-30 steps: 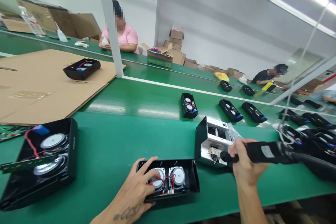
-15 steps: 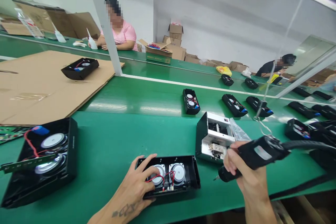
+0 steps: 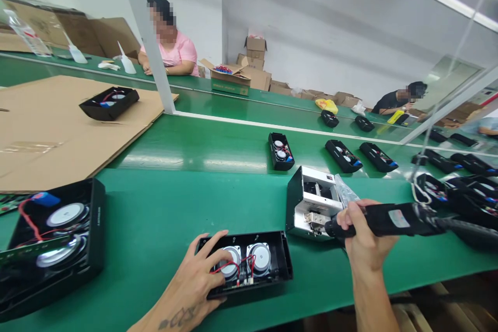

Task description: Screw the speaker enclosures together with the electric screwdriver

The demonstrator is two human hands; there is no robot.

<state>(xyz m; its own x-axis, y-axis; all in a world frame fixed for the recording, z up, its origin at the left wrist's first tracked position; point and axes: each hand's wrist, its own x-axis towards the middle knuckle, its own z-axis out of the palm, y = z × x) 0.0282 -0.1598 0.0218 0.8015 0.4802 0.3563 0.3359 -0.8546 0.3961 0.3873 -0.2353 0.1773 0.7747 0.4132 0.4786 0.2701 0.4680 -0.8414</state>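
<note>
My left hand (image 3: pixel 194 275) lies spread over an open black speaker housing (image 3: pixel 249 264), its fingers on and beside a round speaker driver (image 3: pixel 231 262). A second driver (image 3: pixel 259 257) sits beside it, with red wires between them. My right hand (image 3: pixel 363 233) grips a black electric screwdriver (image 3: pixel 392 219). The screwdriver's nose points at a silver metal fixture (image 3: pixel 311 205) with a black side, and it is close to a bracket on the fixture. The screwdriver's tip is hidden.
A larger open housing (image 3: pixel 54 238) with a green circuit board (image 3: pixel 31 252) lies at the left of the green bench. Several black housings line the bench at the back and right. Beyond a cardboard sheet (image 3: pixel 70 135), two co-workers sit among cardboard boxes.
The screwdriver has swung from tilting down and forward to nearly level, its nose now at the silver fixture. My left hand stays on the housing. The view has shifted slightly.
</note>
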